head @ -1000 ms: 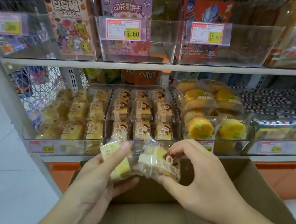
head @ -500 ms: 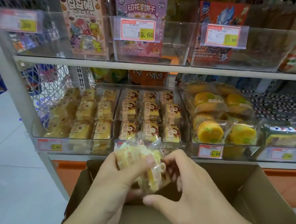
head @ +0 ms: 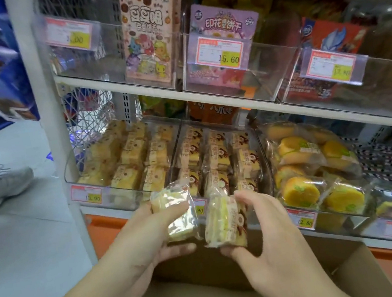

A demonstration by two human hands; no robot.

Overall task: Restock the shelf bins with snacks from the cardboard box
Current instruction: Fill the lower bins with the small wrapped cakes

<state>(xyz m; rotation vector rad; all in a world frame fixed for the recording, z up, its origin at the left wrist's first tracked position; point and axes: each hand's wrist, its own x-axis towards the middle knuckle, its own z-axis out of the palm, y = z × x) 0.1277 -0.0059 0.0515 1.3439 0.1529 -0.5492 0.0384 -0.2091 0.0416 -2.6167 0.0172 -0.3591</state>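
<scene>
My left hand (head: 145, 242) grips a clear-wrapped yellow cake snack (head: 177, 214), thumb over its top. My right hand (head: 266, 234) holds a second wrapped cake snack (head: 224, 223) with a brown and white label, pinched between thumb and fingers. Both snacks hover just in front of the lower shelf, below the middle clear bin (head: 260, 143), which holds several rows of the same labelled cakes. Under my hands stands the open cardboard box (head: 356, 274); its inside is mostly hidden by my arms.
The left clear bin (head: 72, 177) holds square yellow cakes, and the right bin (head: 327, 220) holds round orange cakes. Upper shelf bins (head: 244, 85) carry boxed biscuits with price tags. A white shelf post (head: 48, 119) stands at left. A person's shoe (head: 0, 187) is on the floor beyond it.
The two snacks, pressed together over the box half a second ago, are now apart, one in each hand, and raised toward the bins. The view has shifted right; a passer-by's shoe appeared.
</scene>
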